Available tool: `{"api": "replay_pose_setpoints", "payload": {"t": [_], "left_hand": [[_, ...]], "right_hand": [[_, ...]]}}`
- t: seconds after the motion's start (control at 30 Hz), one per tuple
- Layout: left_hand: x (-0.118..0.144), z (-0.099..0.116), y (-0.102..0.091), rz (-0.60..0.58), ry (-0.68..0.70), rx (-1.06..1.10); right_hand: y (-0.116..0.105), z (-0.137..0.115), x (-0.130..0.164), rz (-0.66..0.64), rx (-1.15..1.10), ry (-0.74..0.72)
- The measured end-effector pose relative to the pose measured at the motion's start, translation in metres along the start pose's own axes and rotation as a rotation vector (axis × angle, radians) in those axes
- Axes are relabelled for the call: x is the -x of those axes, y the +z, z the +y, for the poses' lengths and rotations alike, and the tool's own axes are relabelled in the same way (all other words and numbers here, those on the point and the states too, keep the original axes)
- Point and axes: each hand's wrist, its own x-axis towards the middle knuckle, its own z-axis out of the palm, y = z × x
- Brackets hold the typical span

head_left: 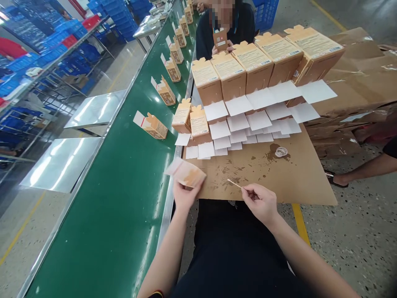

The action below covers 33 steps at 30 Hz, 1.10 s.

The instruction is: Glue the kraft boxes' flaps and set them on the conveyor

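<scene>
My left hand [185,197] is closed on a small open carton [189,175], blurred by motion, at the edge between the conveyor and the cardboard-topped table. Pinched in my right hand [259,202] is a cotton swab [234,183], its tip pointing left over wet marks on the cardboard [217,188]. A small clear cup [281,152] sits in a damp patch farther back on that surface. Beyond my hands stand rows of open brown cartons [231,87] with white flaps [215,111] hanging toward me. Two cartons [199,124] are at the row's left end, beside the conveyor.
A green conveyor belt [108,198] runs along my left, carrying a line of open cartons [155,126]. Opposite me a person [203,33] holds a carton [220,40]. Wrapped cardboard [359,87] lies at right, near another person's leg [359,169]. Blue crates [114,16] are stacked behind.
</scene>
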Motion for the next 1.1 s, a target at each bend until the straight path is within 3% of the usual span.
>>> {"api": "replay_pose_setpoints", "payload": {"t": [0.1, 0.17, 0.27, 0.37, 0.43, 0.53, 0.57, 0.63, 0.73, 0.8, 0.87, 0.93, 1.0, 1.1], "left_hand": [[-0.041, 0.01, -0.049, 0.261, 0.026, 0.071], [-0.07, 0.015, -0.085, 0.369, 0.045, 0.074], [-0.098, 0.013, -0.121, 0.351, -0.039, 0.052], [-0.092, 0.005, -0.128, 0.294, -0.069, -0.005], [-0.073, 0.001, -0.123, 0.424, 0.037, -0.059], [-0.046, 0.008, -0.108, 0.635, 0.311, -0.08], [-0.044, 0.016, -0.1, 0.621, 0.385, -0.058], [-0.059, 0.041, -0.078, 0.482, 0.455, 0.006], [-0.118, 0.09, -0.03, 0.22, 0.358, 0.058], [-0.163, 0.12, 0.006, 0.083, 0.123, 0.008], [-0.197, 0.141, 0.039, -0.033, 0.0, -0.049], [-0.214, 0.152, 0.062, -0.118, -0.082, -0.103], [-0.219, 0.154, 0.073, -0.18, -0.138, -0.132], [-0.213, 0.146, 0.062, -0.217, -0.153, -0.123]], "right_hand": [[-0.012, 0.004, -0.004, 0.064, 0.029, 0.003], [-0.018, 0.008, -0.009, 0.099, 0.037, 0.011], [-0.024, 0.014, -0.016, 0.12, 0.047, 0.02], [-0.035, 0.021, -0.021, 0.136, 0.078, 0.036], [-0.047, 0.026, -0.02, 0.172, 0.105, 0.055], [-0.07, 0.034, -0.013, 0.28, 0.138, 0.113], [-0.077, 0.036, -0.011, 0.32, 0.15, 0.136], [-0.086, 0.039, -0.011, 0.375, 0.173, 0.163], [-0.089, 0.039, -0.021, 0.4, 0.197, 0.147], [-0.085, 0.037, -0.029, 0.396, 0.188, 0.123], [-0.079, 0.034, -0.034, 0.404, 0.171, 0.098], [-0.076, 0.032, -0.033, 0.42, 0.159, 0.077], [-0.076, 0.031, -0.029, 0.449, 0.162, 0.071], [-0.083, 0.032, -0.026, 0.463, 0.202, 0.098]]}}
